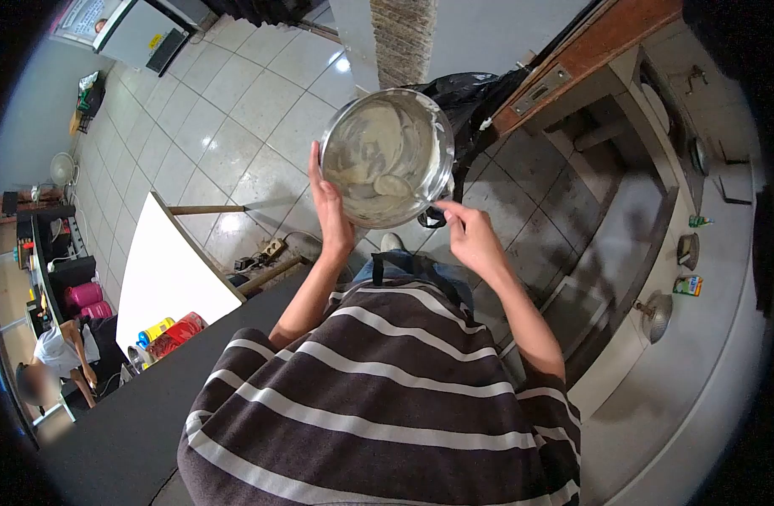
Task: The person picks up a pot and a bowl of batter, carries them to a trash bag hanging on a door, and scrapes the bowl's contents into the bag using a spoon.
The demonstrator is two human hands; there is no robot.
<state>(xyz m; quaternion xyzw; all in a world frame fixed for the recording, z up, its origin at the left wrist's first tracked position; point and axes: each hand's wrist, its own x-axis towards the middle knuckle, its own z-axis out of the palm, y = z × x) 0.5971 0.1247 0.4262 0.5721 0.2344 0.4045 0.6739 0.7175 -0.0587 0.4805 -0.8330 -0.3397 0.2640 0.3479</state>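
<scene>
A shiny metal mixing bowl (444, 143) is held up in front of me, tilted so that its inside faces me. Pale, creamy residue coats its bottom and walls. My left hand (332, 211) supports the bowl at its lower left side, thumb and fingers against the outer wall. At the lower right rim, my right hand (474, 240) grips the thin handle of a spoon (393, 185). The spoon's head rests inside the bowl, smeared with the same residue. Part of the handle is hidden by my fingers.
Behind the bowl hangs a black plastic bag (467, 88), beside a wooden door frame (564, 72). A counter with a sink (657, 316) runs along the right. To the left are a white tabletop (168, 261), a red packet (176, 333) and a seated person (62, 350).
</scene>
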